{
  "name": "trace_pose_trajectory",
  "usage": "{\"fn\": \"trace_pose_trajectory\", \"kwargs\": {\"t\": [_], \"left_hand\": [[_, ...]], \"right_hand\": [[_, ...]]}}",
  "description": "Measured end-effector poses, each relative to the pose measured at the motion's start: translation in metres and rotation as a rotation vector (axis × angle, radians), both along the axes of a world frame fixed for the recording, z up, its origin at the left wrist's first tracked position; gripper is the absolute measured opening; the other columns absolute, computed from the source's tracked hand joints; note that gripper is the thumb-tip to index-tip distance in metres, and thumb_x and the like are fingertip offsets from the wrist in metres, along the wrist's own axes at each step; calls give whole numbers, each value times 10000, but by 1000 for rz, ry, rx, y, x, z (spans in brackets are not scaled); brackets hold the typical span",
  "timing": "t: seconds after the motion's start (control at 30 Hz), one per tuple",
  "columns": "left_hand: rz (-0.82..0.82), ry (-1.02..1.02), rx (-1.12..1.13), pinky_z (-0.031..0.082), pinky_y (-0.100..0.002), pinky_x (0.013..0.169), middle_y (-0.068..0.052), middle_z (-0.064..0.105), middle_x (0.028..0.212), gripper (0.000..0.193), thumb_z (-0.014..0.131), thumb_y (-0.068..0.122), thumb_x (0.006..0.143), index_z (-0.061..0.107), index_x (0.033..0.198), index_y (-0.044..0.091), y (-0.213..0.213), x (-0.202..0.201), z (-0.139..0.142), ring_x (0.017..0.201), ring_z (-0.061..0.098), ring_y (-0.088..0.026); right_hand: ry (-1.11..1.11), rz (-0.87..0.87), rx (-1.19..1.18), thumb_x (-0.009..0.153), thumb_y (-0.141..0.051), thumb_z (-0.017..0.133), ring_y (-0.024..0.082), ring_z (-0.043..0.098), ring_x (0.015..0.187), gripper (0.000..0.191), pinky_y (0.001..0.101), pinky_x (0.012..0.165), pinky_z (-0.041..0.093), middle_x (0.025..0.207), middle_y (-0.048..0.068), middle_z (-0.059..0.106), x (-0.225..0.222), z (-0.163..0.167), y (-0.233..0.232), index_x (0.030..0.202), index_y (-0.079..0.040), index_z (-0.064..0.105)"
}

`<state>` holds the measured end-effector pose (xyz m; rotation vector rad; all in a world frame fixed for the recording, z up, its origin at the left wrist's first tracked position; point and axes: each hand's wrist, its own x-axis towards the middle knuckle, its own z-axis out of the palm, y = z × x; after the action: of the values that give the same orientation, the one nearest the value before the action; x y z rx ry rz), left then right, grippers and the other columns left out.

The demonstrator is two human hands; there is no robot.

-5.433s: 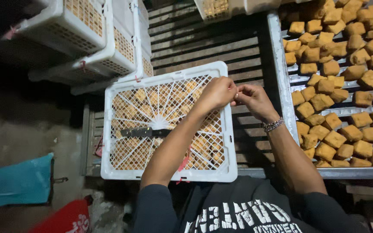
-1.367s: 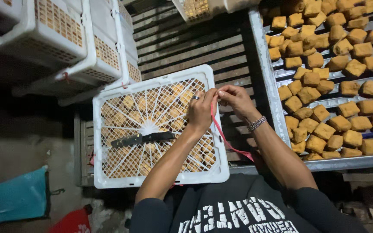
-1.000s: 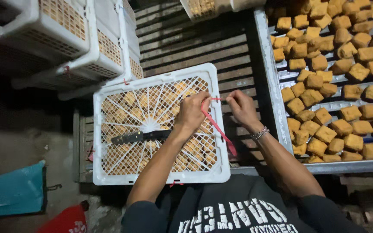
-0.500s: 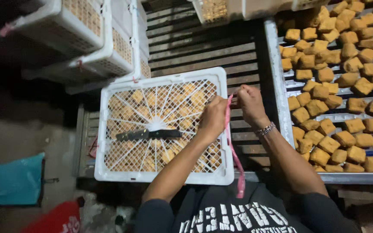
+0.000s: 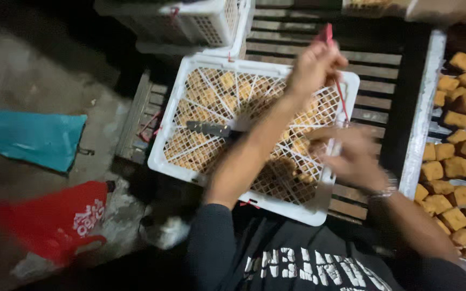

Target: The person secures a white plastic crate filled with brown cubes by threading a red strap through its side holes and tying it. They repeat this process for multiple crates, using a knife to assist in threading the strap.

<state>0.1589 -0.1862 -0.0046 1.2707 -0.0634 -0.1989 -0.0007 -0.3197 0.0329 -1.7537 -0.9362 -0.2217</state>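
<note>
Left hand (image 5: 313, 67) raised above the far right corner of a white lattice crate (image 5: 244, 134), fingers pinched shut on a thin red string (image 5: 336, 81); string running from above that hand down along the crate's right edge toward the right hand (image 5: 351, 159); right hand blurred, low at the crate's right rim, fingers curled, though whether actually gripping the string or the rim cannot be told; metal bracelet (image 5: 385, 189) on the right wrist.

Crate lid-side up, tilted across a dark slatted wooden table (image 5: 319, 43); golden-brown fried cubes (image 5: 211, 97) visible through the lattice, filling the inside; a dark flat bar (image 5: 208, 128) lying across the middle of the lattice.

More white lattice crates (image 5: 190, 21) stacked just beyond, touching the far edge of the first; to the right, a metal-edged tray (image 5: 422, 118) holding many loose fried cubes (image 5: 454, 167) in rows, well apart from the left hand, near the right forearm.

On the ground to the left, a teal bag (image 5: 28, 134) and a red bag (image 5: 49, 221); dark printed shirt (image 5: 297, 264) at the bottom edge.
</note>
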Motion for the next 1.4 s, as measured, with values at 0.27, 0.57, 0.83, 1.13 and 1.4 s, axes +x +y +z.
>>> {"fn": "trace_pose_trajectory", "kwargs": {"t": [0.27,0.57,0.83,1.13,1.4], "left_hand": [[375,-607,1338,568,-509,817,-278,678,1098,358,688,209,930,626,1184,-34,97,51,84,966,696,-424],[-506,-791,1556,451,-617,1008,-176,741,1043,279,705,172,883,734,1143,75,-32,-92,36,1011,719,-362],[-512,-866,1338,557,-539,708,-232,722,850,100,709,137,780,751,776,46,-22,-69,26,825,708,-438],[-567,-882,1511,599,-479,616,-223,732,793,109,666,-6,679,753,729,36,-30,-62,18,713,736,-348],[-415,-770,1482,582,-388,581,-160,731,814,138,564,36,1000,697,1030,11,-25,-55,67,639,736,-265]], "right_hand": [[-407,-142,-852,915,-152,565,322,649,1147,548,522,1155,396,1243,142,651,2,-80,125,1461,-147,509],[-90,-157,-1085,865,-276,665,321,696,946,571,451,777,579,1090,148,675,-53,-32,-29,1417,-282,522],[-119,-441,-1224,931,-420,584,215,718,782,509,357,607,570,1141,79,703,-41,-20,-119,1416,-271,546],[-155,-597,-1217,965,-498,586,195,691,667,487,305,464,514,1014,80,724,-21,-16,-125,1440,-394,558],[44,-900,-1067,1167,-251,614,151,604,560,285,324,464,463,934,61,760,5,-34,-219,1437,-325,669]]}}
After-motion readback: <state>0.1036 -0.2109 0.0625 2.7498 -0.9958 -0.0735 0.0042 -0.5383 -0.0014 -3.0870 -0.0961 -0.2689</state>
